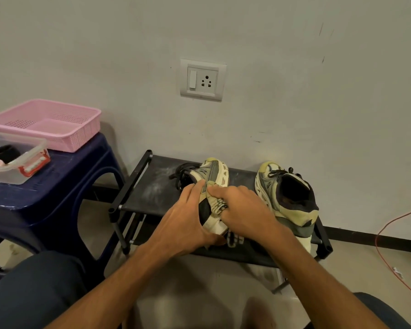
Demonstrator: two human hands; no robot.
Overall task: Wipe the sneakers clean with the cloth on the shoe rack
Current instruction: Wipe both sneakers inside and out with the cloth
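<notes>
Sneaker [211, 173] is lying on its side on the rack [152, 186]; your left hand [185, 219] is gripping its heel, while your right hand [244, 210] is pinching the cloth [217, 205] against its side.

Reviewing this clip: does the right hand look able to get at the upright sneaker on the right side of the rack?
Probably yes. The upright sneaker stands right beside the right hand with nothing between them, though that hand holds the cloth against the other sneaker.
</notes>
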